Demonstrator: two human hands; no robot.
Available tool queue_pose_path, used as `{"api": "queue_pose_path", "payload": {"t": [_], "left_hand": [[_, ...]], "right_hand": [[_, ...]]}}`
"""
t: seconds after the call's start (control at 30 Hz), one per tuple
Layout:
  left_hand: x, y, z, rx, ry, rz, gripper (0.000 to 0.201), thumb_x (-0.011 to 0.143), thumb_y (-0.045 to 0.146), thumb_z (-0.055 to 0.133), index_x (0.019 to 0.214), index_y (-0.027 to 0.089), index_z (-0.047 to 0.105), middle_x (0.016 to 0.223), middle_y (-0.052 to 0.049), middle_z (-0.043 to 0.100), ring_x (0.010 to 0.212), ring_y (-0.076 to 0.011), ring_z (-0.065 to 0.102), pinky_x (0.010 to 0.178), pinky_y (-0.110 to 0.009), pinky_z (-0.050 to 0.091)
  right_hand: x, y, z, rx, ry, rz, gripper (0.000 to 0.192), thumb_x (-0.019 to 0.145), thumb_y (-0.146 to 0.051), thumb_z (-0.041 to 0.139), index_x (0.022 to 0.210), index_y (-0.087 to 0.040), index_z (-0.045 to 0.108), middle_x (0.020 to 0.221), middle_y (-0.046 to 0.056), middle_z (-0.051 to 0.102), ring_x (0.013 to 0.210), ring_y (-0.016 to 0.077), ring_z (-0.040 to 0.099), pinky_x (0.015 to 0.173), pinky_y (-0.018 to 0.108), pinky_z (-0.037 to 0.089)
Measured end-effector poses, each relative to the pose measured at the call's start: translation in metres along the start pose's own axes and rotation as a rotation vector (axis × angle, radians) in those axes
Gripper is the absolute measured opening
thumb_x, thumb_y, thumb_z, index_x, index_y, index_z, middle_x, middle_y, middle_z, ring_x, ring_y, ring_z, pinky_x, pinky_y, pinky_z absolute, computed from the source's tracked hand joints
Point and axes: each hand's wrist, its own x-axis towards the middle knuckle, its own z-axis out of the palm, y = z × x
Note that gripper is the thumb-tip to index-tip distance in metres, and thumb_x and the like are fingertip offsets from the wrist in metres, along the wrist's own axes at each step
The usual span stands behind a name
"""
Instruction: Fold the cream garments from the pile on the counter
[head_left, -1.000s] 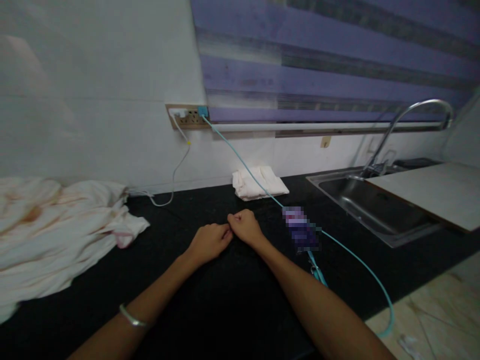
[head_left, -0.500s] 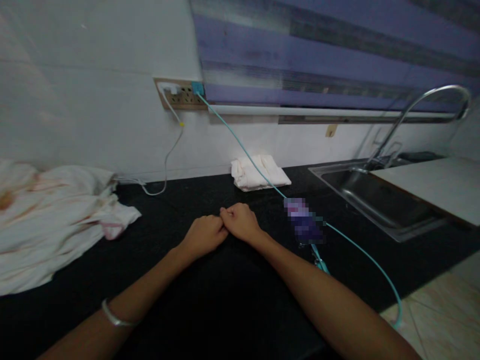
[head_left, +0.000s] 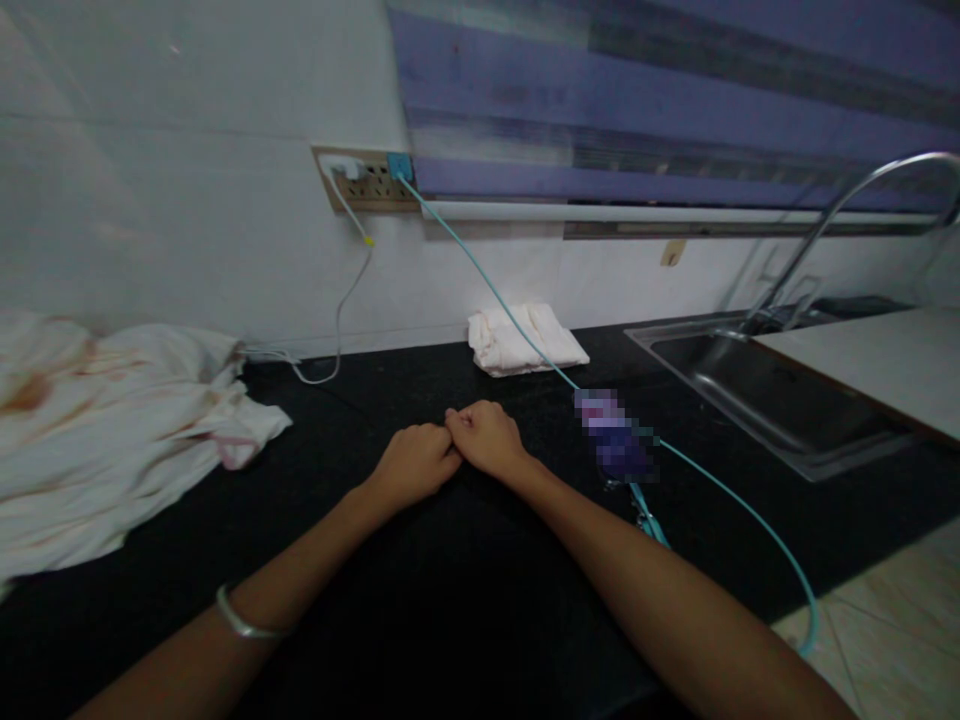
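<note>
My left hand (head_left: 415, 464) and my right hand (head_left: 484, 437) rest side by side on the black counter (head_left: 420, 590), both curled into loose fists, knuckles touching. Nothing shows inside either fist. A silver bangle (head_left: 244, 620) sits on my left wrist. Just right of my right hand lies a blurred purple device (head_left: 615, 447) with a teal cable (head_left: 487, 282) running up to a wall socket strip (head_left: 367, 180). A folded white cloth (head_left: 525, 340) lies behind my hands against the wall.
A crumpled white cloth with brownish stains (head_left: 105, 430) covers the counter's left end. A white charger cable (head_left: 341, 330) hangs from the socket. A steel sink (head_left: 772, 400) with a curved tap (head_left: 847, 215) is at the right, partly under a pale board (head_left: 877, 365).
My hands have stayed together in the same place. The view has shifted slightly, so the sink and cloth sit a little differently in frame.
</note>
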Motion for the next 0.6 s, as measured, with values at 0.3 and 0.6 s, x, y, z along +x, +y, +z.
{"api": "queue_pose_path", "payload": {"t": [0.3, 0.6], "left_hand": [[0.0, 0.001, -0.001, 0.032, -0.012, 0.013, 0.044, 0.096, 0.037, 0.041, 0.099, 0.013, 0.078, 0.097, -0.021, 0.078, 0.092, -0.0361, 0.075, 0.08, -0.042, 0.053], [-0.003, -0.003, -0.004, 0.03, 0.01, -0.015, 0.043, 0.098, 0.039, 0.037, 0.096, 0.018, 0.075, 0.098, -0.014, 0.079, 0.093, -0.0312, 0.075, 0.076, -0.037, 0.05]], "right_hand": [[0.0, -0.002, -0.001, -0.044, -0.04, 0.036, 0.046, 0.098, -0.035, 0.057, 0.054, -0.021, 0.059, 0.058, 0.001, 0.055, 0.057, 0.0139, 0.045, 0.059, 0.03, 0.022], [0.0, -0.003, -0.01, -0.151, -0.173, 0.007, 0.046, 0.104, -0.04, 0.048, 0.071, -0.02, 0.071, 0.073, 0.002, 0.068, 0.067, 0.0135, 0.054, 0.061, 0.026, 0.028]]}}
